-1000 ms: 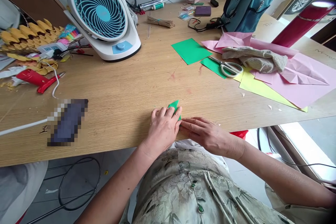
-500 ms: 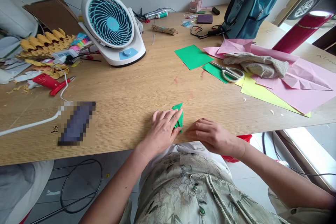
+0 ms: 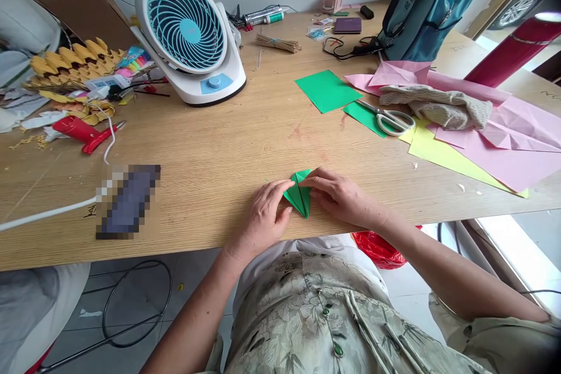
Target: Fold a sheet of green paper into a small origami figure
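A green folded paper (image 3: 300, 197), kite-shaped with a crease down its middle, lies on the wooden table (image 3: 210, 152) close to the front edge. At its left side is my left hand (image 3: 265, 213), fingertips on the paper's upper left edge and thumb near the lower left. My right hand (image 3: 342, 196) has its bent fingers on the upper right edge, thumb side hidden beneath. Both hands grip the paper between them, low on the tabletop.
Green sheets (image 3: 328, 90), scissors (image 3: 392, 121), a knitted glove (image 3: 438, 106) and pink paper (image 3: 504, 155) lie to the right. A fan (image 3: 188, 35) stands at back left. A blurred dark phone-like object (image 3: 131, 198) is at left.
My right hand has moved left onto the paper's right side. My left hand no longer lies flat across the paper; it has drawn to its left edge. More of the paper shows, spread wider.
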The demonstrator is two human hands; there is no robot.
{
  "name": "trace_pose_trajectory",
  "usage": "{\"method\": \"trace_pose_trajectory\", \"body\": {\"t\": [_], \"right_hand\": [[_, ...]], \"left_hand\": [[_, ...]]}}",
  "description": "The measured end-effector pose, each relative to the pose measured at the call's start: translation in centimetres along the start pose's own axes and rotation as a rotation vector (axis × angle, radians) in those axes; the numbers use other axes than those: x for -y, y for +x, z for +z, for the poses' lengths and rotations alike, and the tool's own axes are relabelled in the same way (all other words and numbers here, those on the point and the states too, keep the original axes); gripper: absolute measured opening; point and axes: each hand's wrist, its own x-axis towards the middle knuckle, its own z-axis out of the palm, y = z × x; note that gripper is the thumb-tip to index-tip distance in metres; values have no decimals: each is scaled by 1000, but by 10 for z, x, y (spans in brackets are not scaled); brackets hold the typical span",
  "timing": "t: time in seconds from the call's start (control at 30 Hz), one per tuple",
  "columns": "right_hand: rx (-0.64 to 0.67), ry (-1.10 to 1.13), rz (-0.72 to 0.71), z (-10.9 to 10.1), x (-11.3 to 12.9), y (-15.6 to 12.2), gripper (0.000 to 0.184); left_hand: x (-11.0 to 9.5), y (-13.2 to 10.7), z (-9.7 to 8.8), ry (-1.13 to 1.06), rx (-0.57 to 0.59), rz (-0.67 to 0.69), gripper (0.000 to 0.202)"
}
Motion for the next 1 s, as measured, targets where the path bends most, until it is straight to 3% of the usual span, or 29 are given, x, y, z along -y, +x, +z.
{"method": "trace_pose_trajectory", "body": {"t": [0.17, 0.27, 0.47, 0.67, 0.8, 1.0], "right_hand": [[35, 6, -7, -4, 2, 5, 30], [99, 28, -79, -7, 2, 11, 33], [123, 81, -109, -7, -1, 22, 13], [200, -57, -144, -6, 0, 28, 47], [195, -166, -199, -6, 2, 33, 56], [227, -299, -236, -1, 5, 35, 33]], "left_hand": [[-2, 4, -3, -35, -50, -57, 17], [-2, 5, -4, -57, -61, -70, 18], [-4, 7, -6, -120, -90, -81, 23], [-1, 9, -4, -152, -119, -120, 24], [1, 11, -4, -180, -190, -167, 22], [-1, 10, -8, -314, -142, -222, 18]]}}
